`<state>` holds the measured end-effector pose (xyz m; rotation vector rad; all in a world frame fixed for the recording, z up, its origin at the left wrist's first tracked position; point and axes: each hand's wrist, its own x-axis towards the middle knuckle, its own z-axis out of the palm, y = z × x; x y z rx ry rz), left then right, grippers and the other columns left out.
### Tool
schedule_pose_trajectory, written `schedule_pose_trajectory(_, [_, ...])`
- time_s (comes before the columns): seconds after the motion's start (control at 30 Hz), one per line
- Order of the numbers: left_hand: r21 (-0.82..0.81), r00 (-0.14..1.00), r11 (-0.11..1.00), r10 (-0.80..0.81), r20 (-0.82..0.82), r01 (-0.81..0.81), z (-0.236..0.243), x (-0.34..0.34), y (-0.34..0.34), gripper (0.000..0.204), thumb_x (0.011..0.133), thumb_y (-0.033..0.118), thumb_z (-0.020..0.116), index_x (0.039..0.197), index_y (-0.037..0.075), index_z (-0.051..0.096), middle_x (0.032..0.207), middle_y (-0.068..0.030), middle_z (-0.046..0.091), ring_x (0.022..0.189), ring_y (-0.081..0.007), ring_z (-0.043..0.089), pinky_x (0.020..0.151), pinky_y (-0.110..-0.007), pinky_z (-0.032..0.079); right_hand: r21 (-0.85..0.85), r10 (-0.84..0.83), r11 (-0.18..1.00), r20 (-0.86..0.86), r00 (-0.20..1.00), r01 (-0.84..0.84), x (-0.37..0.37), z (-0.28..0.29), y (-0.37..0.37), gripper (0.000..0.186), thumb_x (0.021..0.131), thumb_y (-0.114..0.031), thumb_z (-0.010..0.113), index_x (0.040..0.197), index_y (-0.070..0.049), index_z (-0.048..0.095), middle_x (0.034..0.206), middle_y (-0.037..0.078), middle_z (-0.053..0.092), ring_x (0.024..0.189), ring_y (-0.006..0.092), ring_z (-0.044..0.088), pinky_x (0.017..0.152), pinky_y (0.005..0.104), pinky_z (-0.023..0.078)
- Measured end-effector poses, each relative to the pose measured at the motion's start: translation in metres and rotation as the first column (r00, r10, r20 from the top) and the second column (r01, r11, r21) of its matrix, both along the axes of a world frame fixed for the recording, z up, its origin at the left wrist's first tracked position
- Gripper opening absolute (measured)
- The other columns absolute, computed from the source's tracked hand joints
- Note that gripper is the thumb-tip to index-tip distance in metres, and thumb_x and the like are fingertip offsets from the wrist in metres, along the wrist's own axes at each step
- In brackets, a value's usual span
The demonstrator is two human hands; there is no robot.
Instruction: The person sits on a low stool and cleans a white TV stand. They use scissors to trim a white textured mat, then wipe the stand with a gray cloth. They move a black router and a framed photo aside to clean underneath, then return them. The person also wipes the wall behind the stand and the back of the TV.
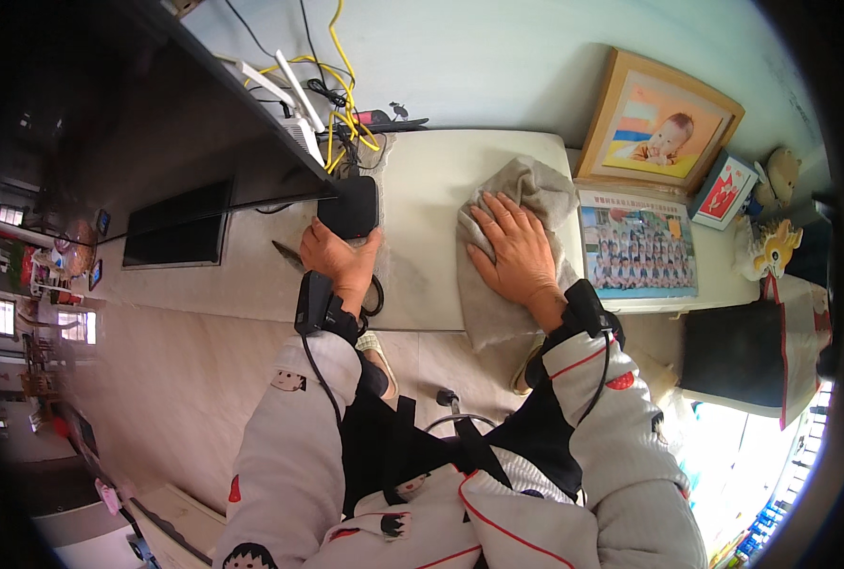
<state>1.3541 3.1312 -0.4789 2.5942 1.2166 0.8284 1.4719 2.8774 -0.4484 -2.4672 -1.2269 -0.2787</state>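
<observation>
My left hand (340, 262) grips the near edge of a small flat black box (351, 207), thumb on its right side and fingers on its left. The box sits on the white cabinet top (429, 228), close under the corner of a large dark television screen (185, 114). To the right, my right hand (517, 248) lies flat with fingers stretched out on a crumpled grey cloth (498, 318). Part of this cloth hangs over the cabinet's front edge. Its far end is bunched up beyond my fingertips.
Behind the box stand a white router (301, 95) and tangled yellow cables (339, 119). A wood-framed photo (669, 123), a group photo (635, 247), a small blue-edged frame (724, 190) and a giraffe-like plush toy (775, 251) occupy the right side. Below is the pale floor (185, 379).
</observation>
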Motion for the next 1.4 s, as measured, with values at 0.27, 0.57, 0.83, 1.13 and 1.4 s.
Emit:
schedule_pose_trajectory(0.27, [-0.04,1.0,0.999,0.006,-0.002,-0.006,0.001,0.035,-0.03,0.115,0.057,0.063,0.087,0.132,-0.014,0.047,0.128,-0.027,0.055,0.12,-0.0412,0.051,0.105,-0.051,0.039,0.069,0.001,0.998,-0.016,1.0,0.0,0.001,-0.001,-0.001,0.055,0.09,-0.037,0.063,0.137,-0.011,0.056,0.149,0.011,0.048,0.14,0.0303,0.042,0.115,0.0473,0.032])
schedule_pose_trajectory(0.57, [-0.058,0.979,0.994,0.104,0.177,-0.095,-0.007,0.088,-0.047,0.109,0.052,0.048,0.088,0.135,-0.005,0.041,0.117,-0.024,0.05,0.111,-0.043,0.046,0.098,-0.053,0.036,0.136,0.004,0.991,-0.057,0.998,0.003,0.003,0.002,-0.002,0.056,0.087,-0.038,0.065,0.133,-0.008,0.06,0.145,0.012,0.052,0.138,0.0304,0.044,0.114,0.0469,0.033])
schedule_pose_trajectory(0.83, [-0.19,0.995,0.978,0.091,0.042,-0.081,0.013,0.119,-0.087,0.109,0.06,0.05,0.088,0.14,-0.005,0.039,0.121,-0.0223,0.049,0.115,-0.0385,0.046,0.1,-0.049,0.04,0.129,0.002,0.992,-0.075,0.997,0.007,0.002,0.006,-0.002,0.057,0.085,-0.037,0.068,0.133,-0.008,0.06,0.146,0.012,0.052,0.138,0.0303,0.044,0.114,0.0474,0.032])
schedule_pose_trajectory(1.13, [-0.253,0.83,0.847,-0.322,0.456,0.468,0.013,0.056,-0.066,0.053,0.089,0.034,0.075,0.121,-0.005,0.06,0.116,-0.0206,0.063,0.111,-0.0374,0.057,0.097,-0.047,0.043,0.215,0.027,0.976,-0.036,0.999,-0.018,0.001,0.006,-0.004,0.053,0.082,-0.032,0.071,0.129,-0.008,0.063,0.144,0.012,0.053,0.134,0.033,0.047,0.112,0.0486,0.034])
schedule_pose_trajectory(1.4, [-0.436,0.763,0.9,0.268,0.588,0.02,-0.017,-0.144,-0.003,0.03,0.094,0.015,0.066,0.12,0.0,0.065,0.114,-0.01,0.065,0.106,-0.0213,0.06,0.093,-0.034,0.047,0.344,0.143,0.922,0.12,0.982,-0.177,0.0,0.005,-0.01,0.043,0.081,-0.02,0.072,0.122,-0.007,0.066,0.133,0.011,0.062,0.116,0.0335,0.058,0.099,0.0458,0.044])
